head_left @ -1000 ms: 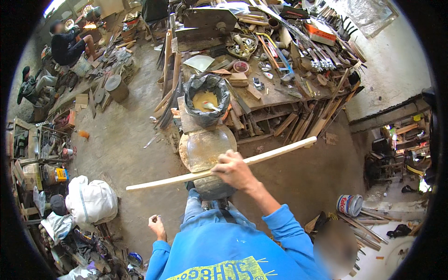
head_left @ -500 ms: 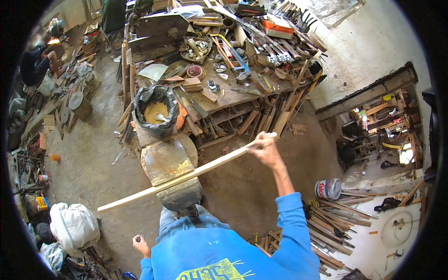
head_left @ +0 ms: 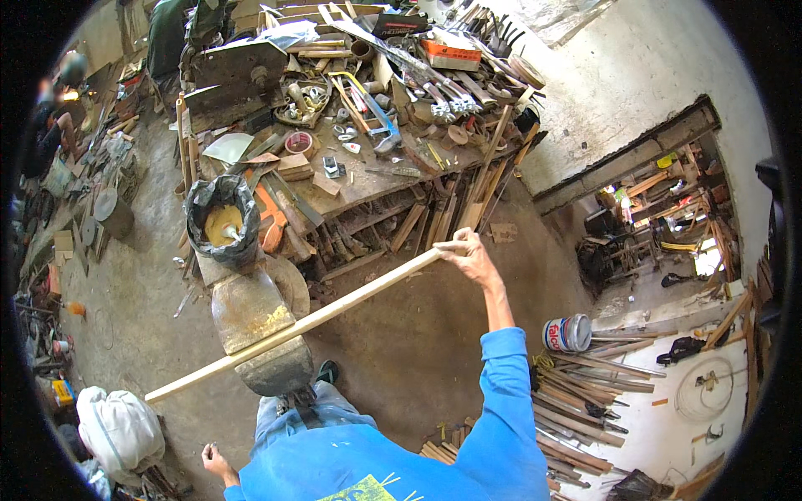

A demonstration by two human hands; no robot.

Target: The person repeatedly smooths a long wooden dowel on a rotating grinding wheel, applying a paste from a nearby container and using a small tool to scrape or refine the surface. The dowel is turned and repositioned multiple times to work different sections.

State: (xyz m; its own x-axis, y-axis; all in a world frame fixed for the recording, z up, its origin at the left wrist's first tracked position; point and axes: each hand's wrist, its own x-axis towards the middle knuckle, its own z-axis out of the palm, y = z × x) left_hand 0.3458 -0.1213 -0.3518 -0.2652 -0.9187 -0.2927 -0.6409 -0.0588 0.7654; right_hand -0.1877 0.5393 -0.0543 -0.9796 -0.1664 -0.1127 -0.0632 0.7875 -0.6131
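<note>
A long pale wooden stick [head_left: 359, 294] slants across the view, its far-left end low and its right end higher. My right hand [head_left: 470, 257] grips that right end with fingers closed round it. Midway, the stick rests over a worn, curved block [head_left: 238, 311] in front of my lap, with a dark rounded part [head_left: 276, 371] on its near side. Low at the left, my left hand [head_left: 219, 464] hangs away from the stick, fingers curled together. Whether anything small is in them is hidden.
Beyond the block stands a black-bag-lined bucket [head_left: 221, 219] of yellowish stuff. A cluttered workbench [head_left: 368, 185] holds a hacksaw [head_left: 380, 117], tape and wood scraps. Stacked sticks [head_left: 576, 392] and a paint bucket [head_left: 568, 333] lie right; a white sack [head_left: 122, 432] sits left. Another person [head_left: 63, 138] is far left.
The view has shifted, so bench and block now appear further left. My right hand still holds the stick's end, and the stick still crosses the block. My left hand stays low at the left.
</note>
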